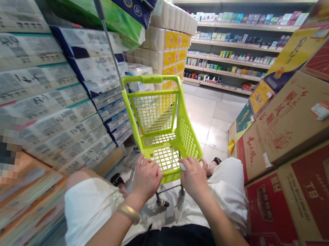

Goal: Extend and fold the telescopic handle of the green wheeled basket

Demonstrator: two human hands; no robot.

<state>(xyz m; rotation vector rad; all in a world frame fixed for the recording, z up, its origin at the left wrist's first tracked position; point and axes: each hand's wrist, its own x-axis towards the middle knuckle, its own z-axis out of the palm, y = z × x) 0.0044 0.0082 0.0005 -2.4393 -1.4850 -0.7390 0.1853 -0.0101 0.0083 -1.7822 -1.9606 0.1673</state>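
A lime-green plastic shopping cart stands on small castors straight ahead of me, its mesh floor showing through the basket. My left hand curls over the near rim of the cart, with a gold bangle on that wrist. My right hand grips the same rim a little further right. A thin grey pole rises from the cart's left side and leans up to the top left.
Packaged toilet rolls are stacked high along the left, and printed cardboard cartons form a wall on the right. A narrow tiled aisle runs forward to goods shelving. A pixelated patch covers the lower left.
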